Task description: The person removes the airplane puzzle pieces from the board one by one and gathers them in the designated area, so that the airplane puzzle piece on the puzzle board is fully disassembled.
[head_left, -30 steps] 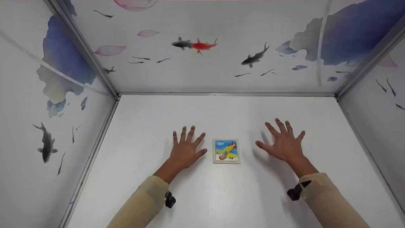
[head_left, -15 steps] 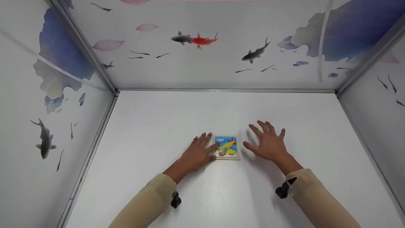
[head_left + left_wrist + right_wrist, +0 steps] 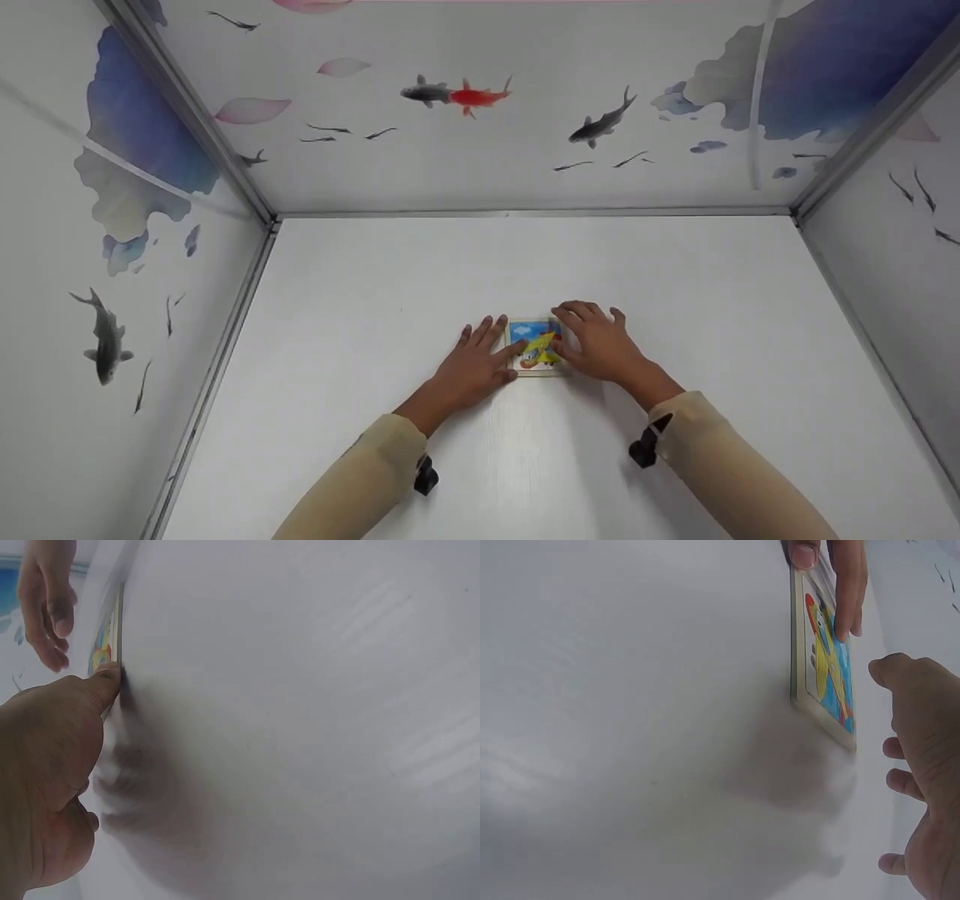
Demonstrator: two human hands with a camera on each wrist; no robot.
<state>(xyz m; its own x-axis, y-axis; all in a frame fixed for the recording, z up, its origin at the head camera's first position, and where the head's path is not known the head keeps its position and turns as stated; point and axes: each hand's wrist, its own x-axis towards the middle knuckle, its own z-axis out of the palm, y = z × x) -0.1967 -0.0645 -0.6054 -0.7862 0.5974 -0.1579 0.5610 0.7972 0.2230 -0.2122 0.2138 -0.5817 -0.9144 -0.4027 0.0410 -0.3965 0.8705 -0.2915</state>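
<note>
A small square wooden picture puzzle (image 3: 534,352) with a pale rim and a yellow airplane on blue lies flat on the white table. My left hand (image 3: 472,367) is at its left side, thumb at the near left corner and index finger reaching over the picture; the other fingers are straight beside it. Above the right part of the puzzle is my right hand (image 3: 600,349), fingers slightly bent. In the right wrist view a gap separates the right thumb (image 3: 889,671) from the puzzle (image 3: 825,660). The right hand hides the puzzle's right edge in the head view.
White panels with painted fish and blue shapes enclose the table (image 3: 360,285) at the back, left and right. A metal strip (image 3: 420,214) runs along the back edge. Both forearms wear beige sleeves (image 3: 360,469) with a small black camera (image 3: 426,476) at each wrist.
My left hand has moved right and come to the puzzle's left edge. Meanwhile my right hand has moved left until it is over the puzzle's right side. The puzzle stays in place.
</note>
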